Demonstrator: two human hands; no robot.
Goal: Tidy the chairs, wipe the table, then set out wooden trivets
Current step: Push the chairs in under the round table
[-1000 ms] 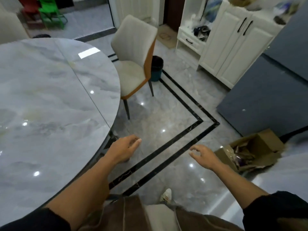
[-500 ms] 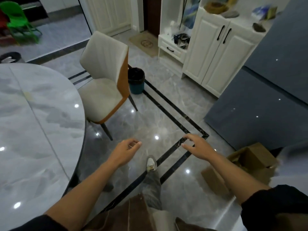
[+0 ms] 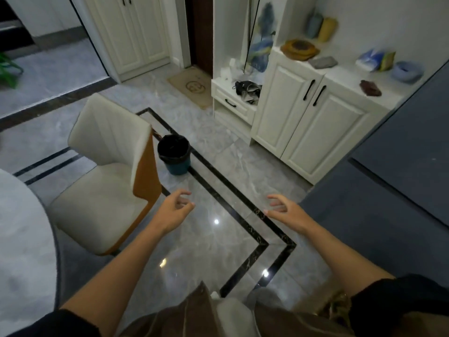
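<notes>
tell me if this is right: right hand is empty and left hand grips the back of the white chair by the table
No: the left hand grips nothing; it hovers open beside the white chair, off its back, as the head view shows. The right hand is empty, and the chair is by the table.

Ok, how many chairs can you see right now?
1 for sure: the chair by the table, left of the bin. A green shape at far left may be another; more may be off-frame.
</notes>
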